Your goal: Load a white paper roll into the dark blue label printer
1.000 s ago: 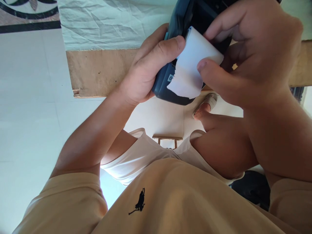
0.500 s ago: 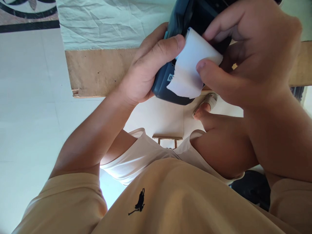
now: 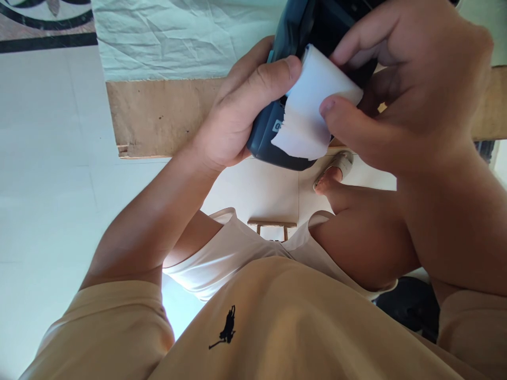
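Observation:
A dark blue portable printer (image 3: 273, 140) is tilted at the table's front edge, its upper part cut off by the frame. My left hand (image 3: 245, 100) is wrapped round its left side, thumb lying across near the paper. A white paper roll (image 3: 317, 87) sits at the dark opening of the printer, its loose torn end hanging over the lower body. My right hand (image 3: 420, 89) pinches the roll's right side, thumb in front and fingers behind. Those fingers partly hide the opening and the roll's far end.
A wooden table edge (image 3: 166, 116) runs behind my hands, with a pale green cloth (image 3: 178, 42) on top. Below are my legs, a sandalled foot (image 3: 336, 171), and a wooden stool-like piece (image 3: 272, 224) on the tiled floor (image 3: 47, 174). A dark object (image 3: 410, 306) lies at lower right.
My right hand has shifted very slightly to the right along with the edge of the paper roll. My left hand and the printer look almost unmoved.

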Tool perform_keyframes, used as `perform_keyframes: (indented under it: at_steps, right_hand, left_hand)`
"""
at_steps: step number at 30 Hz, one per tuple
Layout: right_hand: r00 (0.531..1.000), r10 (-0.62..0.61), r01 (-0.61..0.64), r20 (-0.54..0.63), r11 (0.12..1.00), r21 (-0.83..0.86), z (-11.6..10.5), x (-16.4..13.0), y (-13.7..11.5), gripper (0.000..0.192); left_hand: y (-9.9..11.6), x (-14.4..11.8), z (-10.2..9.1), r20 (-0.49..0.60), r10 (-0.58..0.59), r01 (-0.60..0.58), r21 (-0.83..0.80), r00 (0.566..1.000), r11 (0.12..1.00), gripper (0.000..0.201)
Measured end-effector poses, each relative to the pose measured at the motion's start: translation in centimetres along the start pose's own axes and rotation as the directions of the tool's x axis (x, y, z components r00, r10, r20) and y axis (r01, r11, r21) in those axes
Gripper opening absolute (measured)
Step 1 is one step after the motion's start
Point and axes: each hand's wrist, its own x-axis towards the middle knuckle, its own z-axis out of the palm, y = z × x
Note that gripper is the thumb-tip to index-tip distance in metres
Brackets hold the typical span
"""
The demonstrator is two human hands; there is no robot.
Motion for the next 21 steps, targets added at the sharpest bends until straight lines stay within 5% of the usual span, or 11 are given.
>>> perform_keyframes:
  at_steps: [7, 16, 21]
  right_hand:
    - [0.993, 0.027, -0.021, 0.117, 0.999, -0.05, -0.8, 0.2, -0.2, 0.043]
    - [0.989, 0.093, -0.094, 0.117, 0.995, 0.009, -1.2, 0.1, -0.9, 0.052]
    - [0.999, 0.034, -0.031, -0.021, 0.988, 0.15, -0.5, 0.2, -0.5, 0.056]
  left_hand:
    - [0.0, -0.1, 0.1, -0.012, 0.01, -0.01, -0.049, 1.0, 0.999, 0.012]
    - [-0.1, -0.1, 0.5, -0.049, 0.025, -0.027, -0.042, 0.999, 0.999, 0.014]
    - [0.0, -0.2, 0.5, -0.07, 0.052, -0.056, -0.045, 0.996, 0.997, 0.017]
